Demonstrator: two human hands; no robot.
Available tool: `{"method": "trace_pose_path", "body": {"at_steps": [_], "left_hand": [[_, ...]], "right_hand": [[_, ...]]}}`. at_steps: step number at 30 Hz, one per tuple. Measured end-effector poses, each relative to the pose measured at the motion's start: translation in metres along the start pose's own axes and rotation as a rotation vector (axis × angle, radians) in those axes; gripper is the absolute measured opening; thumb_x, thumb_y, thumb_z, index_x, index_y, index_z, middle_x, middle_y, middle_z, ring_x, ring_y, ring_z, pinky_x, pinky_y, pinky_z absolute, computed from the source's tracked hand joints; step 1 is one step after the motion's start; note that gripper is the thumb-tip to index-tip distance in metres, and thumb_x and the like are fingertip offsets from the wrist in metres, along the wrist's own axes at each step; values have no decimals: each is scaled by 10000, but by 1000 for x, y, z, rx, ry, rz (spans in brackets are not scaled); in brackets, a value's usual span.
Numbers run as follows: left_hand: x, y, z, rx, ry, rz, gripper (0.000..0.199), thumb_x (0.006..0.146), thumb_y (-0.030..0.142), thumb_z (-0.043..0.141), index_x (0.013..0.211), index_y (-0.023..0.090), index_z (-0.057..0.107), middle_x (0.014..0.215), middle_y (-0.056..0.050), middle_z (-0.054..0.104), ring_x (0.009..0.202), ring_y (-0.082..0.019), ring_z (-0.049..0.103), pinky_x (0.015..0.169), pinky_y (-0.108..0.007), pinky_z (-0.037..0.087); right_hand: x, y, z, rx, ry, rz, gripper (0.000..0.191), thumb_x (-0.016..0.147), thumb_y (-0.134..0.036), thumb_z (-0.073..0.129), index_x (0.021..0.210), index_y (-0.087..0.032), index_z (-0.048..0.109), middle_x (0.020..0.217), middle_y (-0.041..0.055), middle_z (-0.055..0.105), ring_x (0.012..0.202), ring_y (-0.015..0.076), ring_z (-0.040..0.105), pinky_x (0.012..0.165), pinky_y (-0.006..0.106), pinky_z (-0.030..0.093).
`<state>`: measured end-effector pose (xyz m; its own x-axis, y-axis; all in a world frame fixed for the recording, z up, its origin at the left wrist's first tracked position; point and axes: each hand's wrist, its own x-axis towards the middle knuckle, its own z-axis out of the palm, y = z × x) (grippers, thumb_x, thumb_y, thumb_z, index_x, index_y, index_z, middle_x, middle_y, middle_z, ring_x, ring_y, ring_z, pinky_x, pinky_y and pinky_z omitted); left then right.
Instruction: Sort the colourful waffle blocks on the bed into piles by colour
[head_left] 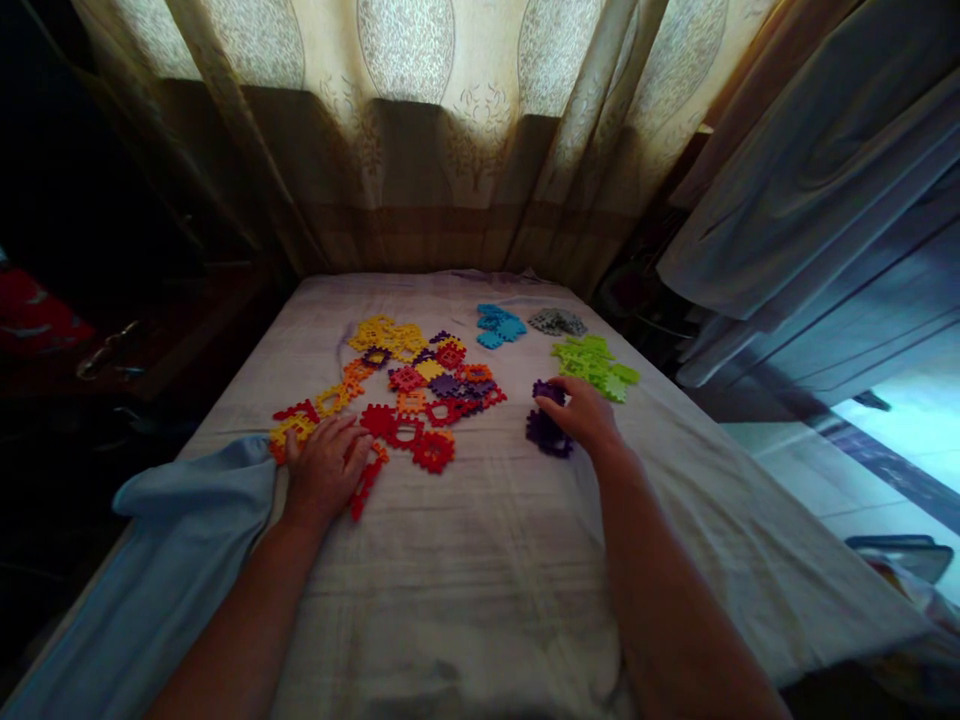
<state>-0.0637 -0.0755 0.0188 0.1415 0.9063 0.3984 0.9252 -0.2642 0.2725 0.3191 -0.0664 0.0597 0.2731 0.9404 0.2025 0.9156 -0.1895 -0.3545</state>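
Note:
My right hand pinches a dark purple interlocking plastic piece between thumb and fingers. Just below it, more dark purple pieces lie on the sheet. My left hand rests with its fingers stretched out at the left edge of a mixed pile, beside yellow pieces and a red strip of pieces. In the pile's middle lie red pieces, purple pieces and orange pieces. What lies under the left palm is hidden.
Sorted heaps sit farther back: yellow pieces, blue pieces, grey pieces and lime green pieces. A light blue cloth drapes over the left edge of the sheet-covered surface. Curtains hang behind.

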Motion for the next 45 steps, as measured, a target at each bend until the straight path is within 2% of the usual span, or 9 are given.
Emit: {"method": "trace_pose_path", "body": {"at_steps": [4, 9, 13, 18, 22, 29, 34, 40, 45], "left_hand": [[1, 1, -2, -20, -4, -7, 378, 952, 403, 398, 1023, 227, 725, 1261, -124, 695, 1243, -323, 576, 1134, -642, 198], [1, 1, -4, -43, -32, -16, 396, 959, 420, 382, 1051, 226, 715, 1275, -123, 689, 1262, -326, 566, 1126, -648, 214], [0, -1, -2, -40, -40, -29, 404, 965, 414, 378, 1060, 223, 721, 1283, -134, 683, 1271, -335, 558, 1135, -663, 190], [0, -3, 1, -39, -19, -19, 360, 959, 385, 407, 1059, 242, 721, 1263, -112, 696, 1256, -301, 567, 1153, -616, 201], [0, -2, -1, -35, -27, -25, 356, 956, 392, 411, 1058, 248, 719, 1265, -110, 696, 1258, -306, 563, 1139, -617, 220], [0, -1, -1, -32, -56, -31, 397, 966, 403, 380, 1088, 226, 714, 1257, -123, 696, 1272, -330, 554, 1116, -638, 230], [0, -1, 0, -45, -39, -37, 367, 958, 399, 403, 1085, 245, 711, 1274, -118, 690, 1272, -318, 555, 1125, -631, 222], [0, 0, -2, -35, -50, -47, 363, 948, 387, 411, 1085, 251, 719, 1275, -109, 689, 1273, -330, 554, 1125, -638, 228], [1, 0, -2, -24, -42, -35, 351, 939, 380, 417, 1073, 264, 720, 1264, -100, 697, 1269, -319, 560, 1108, -615, 264]], "right_hand": [[-2, 24, -7, -38, -84, 89, 374, 833, -447, 632, 1128, -232, 718, 1149, 73, 724, 1046, 242, 651, 841, 323, 492], [-1, 20, -14, -70, -118, 99, 403, 862, -466, 607, 1163, -221, 718, 1221, 98, 697, 1102, 258, 634, 914, 355, 477], [7, -13, -10, -78, -66, -3, 347, 916, -379, 555, 1178, -219, 715, 1264, 95, 677, 1175, 247, 599, 1008, 359, 435], [25, -74, 18, -82, -188, -244, 349, 932, -346, 549, 1233, -252, 697, 1276, 90, 667, 1173, 244, 593, 1008, 362, 440], [41, -97, 37, -138, -245, -303, 324, 947, -288, 490, 1141, -290, 749, 1284, 66, 653, 1179, 245, 584, 966, 351, 464], [51, -89, 36, -168, -176, -205, 360, 977, -355, 450, 1211, -275, 712, 1307, 92, 635, 1182, 253, 585, 950, 360, 476], [38, -91, 36, -245, -241, -156, 443, 901, -525, 576, 1225, -243, 685, 1229, 137, 667, 1103, 271, 632, 885, 362, 494], [35, -94, 40, -209, -255, -120, 368, 908, -438, 576, 1194, -236, 687, 1210, 118, 689, 1107, 261, 637, 878, 335, 489], [31, -84, 23, -129, -169, -102, 366, 901, -406, 563, 1210, -245, 675, 1222, 106, 686, 1113, 256, 632, 902, 340, 484]]}}
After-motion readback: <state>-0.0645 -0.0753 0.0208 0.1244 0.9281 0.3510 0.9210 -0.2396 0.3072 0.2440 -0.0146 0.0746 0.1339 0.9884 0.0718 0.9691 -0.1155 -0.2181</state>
